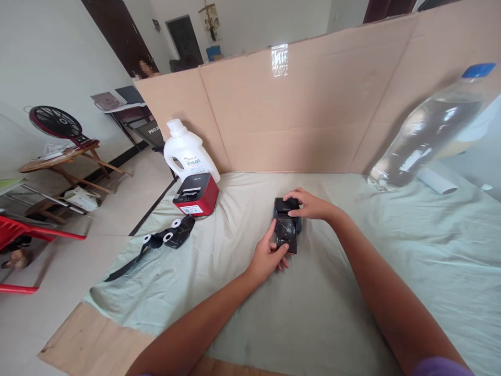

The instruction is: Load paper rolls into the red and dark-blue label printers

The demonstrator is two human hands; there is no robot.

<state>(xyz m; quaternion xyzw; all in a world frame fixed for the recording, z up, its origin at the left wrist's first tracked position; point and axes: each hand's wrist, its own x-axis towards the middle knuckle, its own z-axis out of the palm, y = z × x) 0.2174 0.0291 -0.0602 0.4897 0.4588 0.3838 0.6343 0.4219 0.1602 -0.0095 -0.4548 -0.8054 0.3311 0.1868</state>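
A small black handheld POS terminal point(287, 230) with a glossy screen lies over the cloth in the middle of the view. My left hand point(266, 256) grips its near end, the thumb on the front and the other fingers around the side and beneath. At the far end, my right hand point(307, 204) has its thumb and fingertips on the terminal's dark lid. Whether the lid is raised is too small to tell. To the left stands a red and black receipt printer point(198, 194). Small white paper rolls point(168, 237) lie before it on a black strap-like piece point(182, 233).
A white jug point(188, 149) stands behind the printer. A tall cardboard panel point(297, 115) closes off the back. At the right, a large clear bottle point(430, 133) with a blue cap leans against it, beside a white tube point(437, 180). Wrinkled pale green cloth point(332, 308) covers the table.
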